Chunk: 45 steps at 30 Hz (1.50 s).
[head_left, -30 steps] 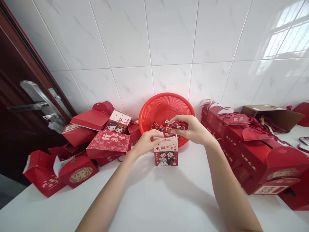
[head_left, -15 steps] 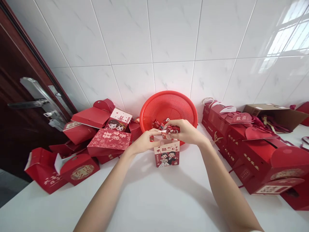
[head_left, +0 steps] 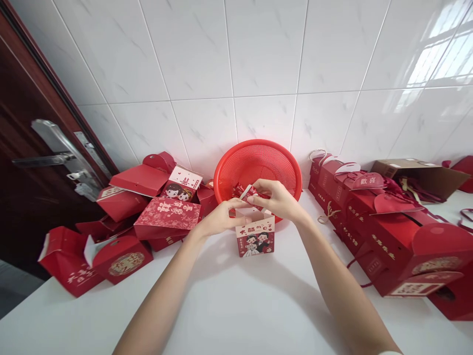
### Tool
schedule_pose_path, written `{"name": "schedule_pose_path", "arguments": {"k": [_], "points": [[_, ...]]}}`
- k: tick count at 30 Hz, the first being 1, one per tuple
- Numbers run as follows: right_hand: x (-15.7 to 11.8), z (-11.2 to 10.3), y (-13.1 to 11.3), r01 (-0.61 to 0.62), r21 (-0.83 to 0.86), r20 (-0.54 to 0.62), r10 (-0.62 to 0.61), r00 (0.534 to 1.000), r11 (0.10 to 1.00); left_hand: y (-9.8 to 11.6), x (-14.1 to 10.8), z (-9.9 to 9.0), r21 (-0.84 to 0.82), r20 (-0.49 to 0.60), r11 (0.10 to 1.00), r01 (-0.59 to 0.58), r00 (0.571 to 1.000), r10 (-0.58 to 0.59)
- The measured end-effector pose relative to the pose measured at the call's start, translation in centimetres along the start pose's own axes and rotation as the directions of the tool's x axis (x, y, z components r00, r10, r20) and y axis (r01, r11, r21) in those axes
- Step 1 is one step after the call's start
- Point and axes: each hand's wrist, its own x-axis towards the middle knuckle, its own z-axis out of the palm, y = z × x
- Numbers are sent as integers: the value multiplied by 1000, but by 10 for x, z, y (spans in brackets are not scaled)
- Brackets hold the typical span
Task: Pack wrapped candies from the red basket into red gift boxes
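A small red and cream box (head_left: 255, 240) with a cartoon couple on its front stands upright on the white table, its top open. At its upper left edge my left hand (head_left: 221, 217) is closed, with the fingertips at the rim and partly hidden. Just above the box's back edge, my right hand (head_left: 275, 199) has its thumb and fingers pressed together around a box flap with a pale edge. Behind both hands sits a red mesh basket (head_left: 258, 148) with red-wrapped candies (head_left: 240, 190) inside.
Several red boxes (head_left: 168, 217) are piled at the left, beside a dark door with a metal handle (head_left: 55, 159). A row of closed red boxes (head_left: 369, 222) runs along the right. Behind it lies an open brown carton (head_left: 417, 170). A tiled wall (head_left: 266, 59) bounds the back.
My right hand has shifted slightly left and up. The red-wrapped candy that was under its fingers no longer shows there, and a pale-edged flap now stands up between the hands.
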Motion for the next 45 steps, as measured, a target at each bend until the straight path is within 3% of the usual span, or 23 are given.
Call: {"name": "schedule_pose_path", "arguments": {"k": [7, 18, 25, 30, 35, 39, 42, 45], "points": [[-2, -8, 3, 8, -121, 292, 28, 956, 993, 2, 0, -3, 25, 66, 999, -21, 998, 20], [-6, -15, -7, 73, -282, 267, 5, 964, 957, -4, 1, -4, 18, 81, 999, 34, 996, -36], [-9, -17, -12, 21, -331, 64, 0, 998, 944, -4, 0, -5, 55, 68, 996, 70, 995, -74], [-8, -12, -14, -21, -408, 92, 64, 994, 913, -4, 2, -6, 38, 51, 998, 51, 997, -53], [-9, -8, -12, 14, -454, 213, 93, 973, 891, -3, 1, -4, 20, 74, 999, 43, 996, -44], [-9, -2, -14, 48, -536, 172, 54, 984, 843, -2, 0, -4, 0, 75, 998, 67, 995, -67], [-10, -1, -23, 58, -512, 124, 7, 992, 857, -1, 0, -4, 14, 86, 995, 95, 992, -96], [-13, -4, -30, 18, -483, 203, 92, 975, 875, 0, 1, -2, -8, 114, 996, 84, 990, -82]]}}
